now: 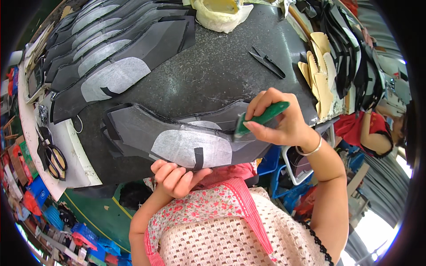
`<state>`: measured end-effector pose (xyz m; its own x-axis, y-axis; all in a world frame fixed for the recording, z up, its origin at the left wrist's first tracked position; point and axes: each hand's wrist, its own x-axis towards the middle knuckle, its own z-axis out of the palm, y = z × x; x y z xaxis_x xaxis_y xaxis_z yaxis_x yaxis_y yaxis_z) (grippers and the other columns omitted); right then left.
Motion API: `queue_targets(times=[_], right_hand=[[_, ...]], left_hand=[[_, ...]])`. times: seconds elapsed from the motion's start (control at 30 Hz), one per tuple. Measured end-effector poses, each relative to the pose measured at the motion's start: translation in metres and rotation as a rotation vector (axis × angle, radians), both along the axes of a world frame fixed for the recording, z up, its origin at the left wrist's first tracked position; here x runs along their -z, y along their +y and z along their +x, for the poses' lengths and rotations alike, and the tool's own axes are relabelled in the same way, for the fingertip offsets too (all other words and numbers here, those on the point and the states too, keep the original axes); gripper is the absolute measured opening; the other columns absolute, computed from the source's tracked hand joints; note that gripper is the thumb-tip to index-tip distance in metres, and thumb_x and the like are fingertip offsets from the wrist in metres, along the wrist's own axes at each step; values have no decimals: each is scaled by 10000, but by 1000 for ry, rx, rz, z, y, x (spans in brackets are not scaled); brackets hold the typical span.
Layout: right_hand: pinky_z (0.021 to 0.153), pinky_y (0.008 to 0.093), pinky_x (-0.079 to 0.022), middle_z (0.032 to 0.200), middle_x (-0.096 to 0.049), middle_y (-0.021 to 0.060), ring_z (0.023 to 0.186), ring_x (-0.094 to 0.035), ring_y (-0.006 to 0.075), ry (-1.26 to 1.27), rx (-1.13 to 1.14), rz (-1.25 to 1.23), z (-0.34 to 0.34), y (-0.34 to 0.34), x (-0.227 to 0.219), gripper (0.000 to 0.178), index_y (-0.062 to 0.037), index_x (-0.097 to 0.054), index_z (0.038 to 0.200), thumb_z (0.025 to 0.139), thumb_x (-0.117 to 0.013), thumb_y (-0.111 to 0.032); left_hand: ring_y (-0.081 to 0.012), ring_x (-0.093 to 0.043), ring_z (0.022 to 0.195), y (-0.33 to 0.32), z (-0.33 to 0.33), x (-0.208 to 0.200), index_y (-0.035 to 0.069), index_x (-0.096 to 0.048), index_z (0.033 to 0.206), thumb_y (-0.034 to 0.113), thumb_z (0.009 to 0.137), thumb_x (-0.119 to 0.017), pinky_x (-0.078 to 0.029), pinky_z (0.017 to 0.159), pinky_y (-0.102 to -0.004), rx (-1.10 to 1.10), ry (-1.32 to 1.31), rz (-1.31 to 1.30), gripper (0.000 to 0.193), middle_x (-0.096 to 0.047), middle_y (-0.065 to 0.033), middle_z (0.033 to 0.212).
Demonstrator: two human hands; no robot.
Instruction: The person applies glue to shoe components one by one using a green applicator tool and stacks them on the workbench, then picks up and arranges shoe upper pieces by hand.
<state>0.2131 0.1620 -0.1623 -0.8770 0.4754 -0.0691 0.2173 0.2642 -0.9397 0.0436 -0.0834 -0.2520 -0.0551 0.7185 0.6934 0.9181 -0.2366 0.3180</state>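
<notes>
My right hand (282,117) grips a green-handled brush (266,114) between thumb and fingers. Its bristles touch the upper edge of a curved dark-grey cut piece (133,126) on the table, right of the white patch (182,146) on that piece. Under the patch's lower edge, my left hand (177,177) pinches the piece's near edge with curled fingers, beside a short black tab (199,157). Another similar piece (226,116) lies partly hidden behind and beneath it.
Several overlapping dark pieces (115,77) with white patches fill the table's far left. Thread snips (267,63) lie on the dark tabletop (199,62). A glue-crusted bowl (219,13) stands at the back. Beige cut parts (321,75) sit at right, black-handled scissors (53,157) at left.
</notes>
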Motion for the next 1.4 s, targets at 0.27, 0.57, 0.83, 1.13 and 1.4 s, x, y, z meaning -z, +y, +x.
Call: queue_targets(times=[0.27, 0.57, 0.83, 1.13, 1.4], right_hand=[[822, 398, -499, 1099, -504, 174, 991, -557, 316, -1, -115, 454, -13, -43, -23, 527, -16, -617, 1023, 598, -886, -176], [889, 416, -434, 1129, -437, 202, 1023, -489, 369, -117, -188, 564, -27, -27, -42, 250, 22, -647, 884, 654, -743, 1], [838, 409, -441, 1094, -454, 195, 976, -510, 353, -45, -207, 756, -63, -24, -112, 338, 28, -664, 894, 561, -717, 16], [925, 441, -424, 1119, -504, 141, 1068, -510, 310, 328, -301, 1184, -137, -21, 15, 241, 1, -625, 931, 706, -655, -79], [974, 450, -381, 1238, -452, 171, 1159, -457, 322, 71, -382, 1152, -177, -6, 31, 299, 7, -599, 1032, 750, -645, -82]], left_hand=[[-295, -474, 1109, 4, 1, -21, 144, -678, 1028, 394, 853, -706, -446, 823, -419, -5, -75, -87, 307, -509, -91, 1179], [-213, -458, 981, 11, 2, -22, 165, -708, 992, 327, 794, -762, -472, 827, -384, -55, -74, -112, 261, -440, -30, 1025], [-242, -526, 1188, -22, -21, -37, 58, -564, 1260, 416, 737, -801, -400, 1028, -367, 183, -598, -550, 677, -541, -116, 1272], [-149, -578, 1027, 8, -129, -38, 10, -442, 1320, -42, 857, -644, -474, 898, -294, -309, -1713, 198, 508, -553, -73, 1190], [-322, -534, 1136, 34, -170, -8, -48, -322, 1372, 159, 694, -856, -408, 978, -362, -892, -699, -185, 887, -499, -256, 1281]])
